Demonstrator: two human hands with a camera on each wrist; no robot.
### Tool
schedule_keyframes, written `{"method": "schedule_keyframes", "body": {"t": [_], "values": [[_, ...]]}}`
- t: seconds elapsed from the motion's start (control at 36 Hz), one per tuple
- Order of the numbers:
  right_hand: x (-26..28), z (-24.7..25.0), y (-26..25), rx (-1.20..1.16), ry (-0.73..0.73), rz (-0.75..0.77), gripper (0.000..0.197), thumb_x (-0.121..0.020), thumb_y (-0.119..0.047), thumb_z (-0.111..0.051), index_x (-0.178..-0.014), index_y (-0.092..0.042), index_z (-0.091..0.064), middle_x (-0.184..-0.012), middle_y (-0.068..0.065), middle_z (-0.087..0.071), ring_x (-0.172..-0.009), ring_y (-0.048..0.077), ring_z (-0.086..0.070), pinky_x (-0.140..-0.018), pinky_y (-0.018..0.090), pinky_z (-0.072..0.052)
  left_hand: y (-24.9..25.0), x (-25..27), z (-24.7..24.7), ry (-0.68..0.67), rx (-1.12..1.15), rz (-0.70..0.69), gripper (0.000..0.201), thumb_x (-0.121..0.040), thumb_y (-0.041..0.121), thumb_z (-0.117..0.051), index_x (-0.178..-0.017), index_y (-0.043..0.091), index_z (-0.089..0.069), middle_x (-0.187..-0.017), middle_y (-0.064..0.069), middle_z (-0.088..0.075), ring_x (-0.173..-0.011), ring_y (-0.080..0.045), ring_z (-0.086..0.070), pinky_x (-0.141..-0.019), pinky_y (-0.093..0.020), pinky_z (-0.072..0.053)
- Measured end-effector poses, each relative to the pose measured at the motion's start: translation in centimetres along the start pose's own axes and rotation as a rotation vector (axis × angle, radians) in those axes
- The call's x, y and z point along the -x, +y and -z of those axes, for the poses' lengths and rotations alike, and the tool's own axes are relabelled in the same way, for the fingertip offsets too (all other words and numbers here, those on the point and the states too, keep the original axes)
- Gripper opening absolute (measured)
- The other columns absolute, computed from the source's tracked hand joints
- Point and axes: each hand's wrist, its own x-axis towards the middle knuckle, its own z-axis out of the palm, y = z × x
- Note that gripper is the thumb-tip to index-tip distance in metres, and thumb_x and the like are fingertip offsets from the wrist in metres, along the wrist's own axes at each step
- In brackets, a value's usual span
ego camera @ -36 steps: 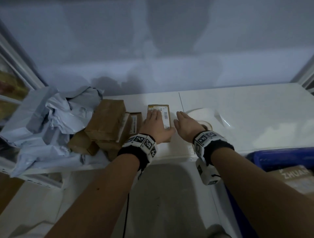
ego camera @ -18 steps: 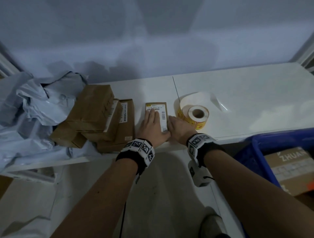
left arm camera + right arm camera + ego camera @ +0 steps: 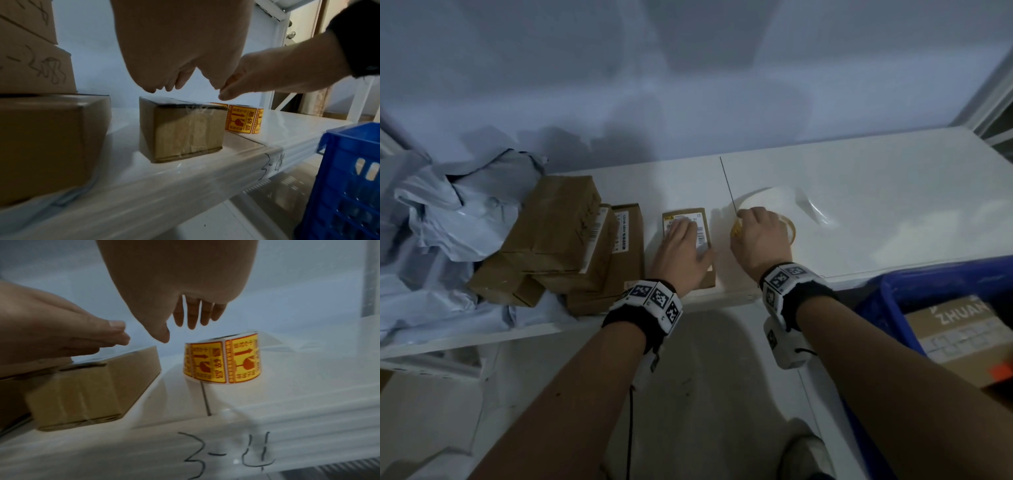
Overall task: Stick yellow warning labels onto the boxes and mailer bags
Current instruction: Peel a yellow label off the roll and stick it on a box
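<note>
— Pressing the small box (image 3: pixel 702 240) down with our left hand (image 3: pixel 681 255): the fingers (image 3: pixel 681 228) lie straight and flat on its top, over the printed label. The box sits on the white counter (image 3: pixel 859 212), at its near edge.

— And our right hand (image 3: pixel 762 240)?

— It hangs over the roll of yellow warning labels (image 3: pixel 223 360), which stands on the counter just right of the box. The fingers (image 3: pixel 193 313) point down, relaxed, holding nothing; the thumb tip is just above the roll.

— What is left of our left fingers?

— A stack of brown boxes (image 3: pixel 558 236), and further left the grey mailer bags (image 3: pixel 448 219). Right of our right wrist, below the counter edge, is a blue crate (image 3: pixel 349 178).
</note>
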Motion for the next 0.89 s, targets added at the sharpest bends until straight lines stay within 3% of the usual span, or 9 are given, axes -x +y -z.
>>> {"method": "schedule_keyframes", "body": {"t": [0.08, 0.17, 0.31, 0.44, 0.69, 0.89], "values": [[-0.3, -1.0, 1.2, 0.056, 0.027, -0.071, 0.046, -0.094, -0.036, -0.052, -0.133, -0.012, -0.052, -0.136, 0.012, -0.053, -0.129, 0.032, -0.043, -0.110, 0.043, -0.025, 0.2, -0.6, -0.1, -0.025, 0.101, 0.033, 0.060, -0.103, 0.038, -0.043, -0.150, 0.003, -0.033, -0.161, -0.009, -0.027, -0.150, -0.020, -0.019, -0.120, -0.030, -0.014], [-0.3, -2.0, 2.1, 0.044, 0.069, -0.111, 0.047, -0.094, -0.041, -0.053, -0.130, -0.012, -0.057, -0.134, 0.010, -0.054, -0.128, 0.033, -0.044, -0.111, 0.044, -0.022, 0.2, -1.1, -0.6, -0.016, 0.163, 0.041, 0.049, -0.104, 0.035, -0.042, -0.142, 0.003, -0.044, -0.154, -0.009, -0.039, -0.146, -0.022, -0.030, -0.113, -0.027, -0.022], [0.3, -3.2, 2.6, -0.044, 0.189, -0.100, 0.036, -0.082, -0.026, -0.069, -0.114, -0.008, -0.066, -0.120, 0.018, -0.060, -0.116, 0.041, -0.052, -0.106, 0.052, -0.035, -0.2, -1.6, -1.7, 0.017, 0.202, 0.057, 0.054, -0.105, 0.037, -0.040, -0.148, 0.006, -0.040, -0.160, -0.007, -0.031, -0.151, -0.020, -0.020, -0.122, -0.034, -0.016], [1.2, -3.9, 3.0, -0.106, 0.273, -0.072, 0.033, -0.077, -0.014, -0.071, -0.109, -0.009, -0.067, -0.114, 0.019, -0.060, -0.112, 0.039, -0.054, -0.103, 0.055, -0.042, -0.4, -1.2, -2.3, 0.044, 0.141, 0.050, 0.056, -0.105, 0.039, -0.040, -0.152, 0.009, -0.036, -0.163, -0.004, -0.027, -0.152, -0.017, -0.016, -0.122, -0.031, -0.010], [0.9, -4.3, 2.5, -0.128, 0.315, -0.112, 0.026, -0.079, -0.019, -0.069, -0.104, -0.012, -0.071, -0.109, 0.017, -0.059, -0.110, 0.039, -0.053, -0.105, 0.053, -0.038, -0.3, -0.9, -2.1, 0.028, 0.070, 0.049, 0.056, -0.106, 0.041, -0.035, -0.154, 0.013, -0.031, -0.165, 0.002, -0.021, -0.152, -0.013, -0.011, -0.121, -0.029, -0.006], [0.8, -4.5, 2.3, -0.076, 0.337, -0.121, 0.013, -0.077, -0.019, -0.064, -0.082, -0.010, -0.071, -0.100, 0.015, -0.057, -0.100, 0.036, -0.053, -0.101, 0.052, -0.040, -0.1, -0.8, -2.2, 0.022, 0.040, 0.050, 0.057, -0.105, 0.042, -0.035, -0.155, 0.014, -0.029, -0.165, 0.002, -0.019, -0.153, -0.013, -0.010, -0.122, -0.030, -0.007]]}}
